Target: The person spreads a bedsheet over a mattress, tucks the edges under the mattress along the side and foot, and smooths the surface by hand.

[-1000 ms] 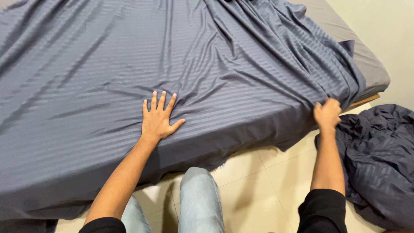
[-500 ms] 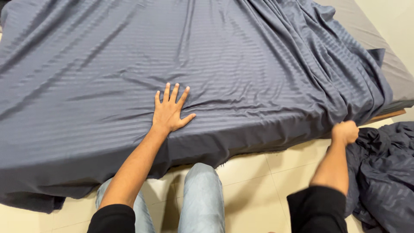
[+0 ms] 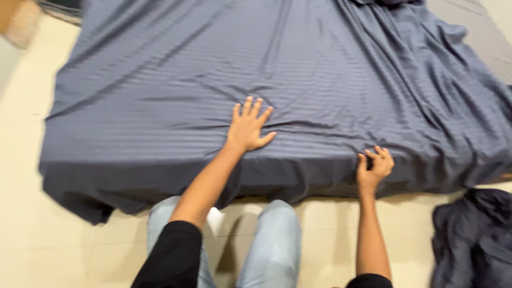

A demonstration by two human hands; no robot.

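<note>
Striped blue-grey sheet (image 3: 160, 90) spread over the bed, edge hanging to the floor. Left hand (image 3: 248, 128) flat, fingers splayed, pinning cloth: keep that pressure steady. Right hand (image 3: 375, 166) at the bed edge, fingers apparently curled into fabric; frame blurred. Dark bundle (image 3: 472, 234) on the floor.

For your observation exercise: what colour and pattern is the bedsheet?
The bedsheet is greyish blue with tonal stripes, shown by the head view.

Crumpled dark bundle of cloth (image 3: 472, 240) on the pale tiled floor (image 3: 21, 160), lower right.
</note>
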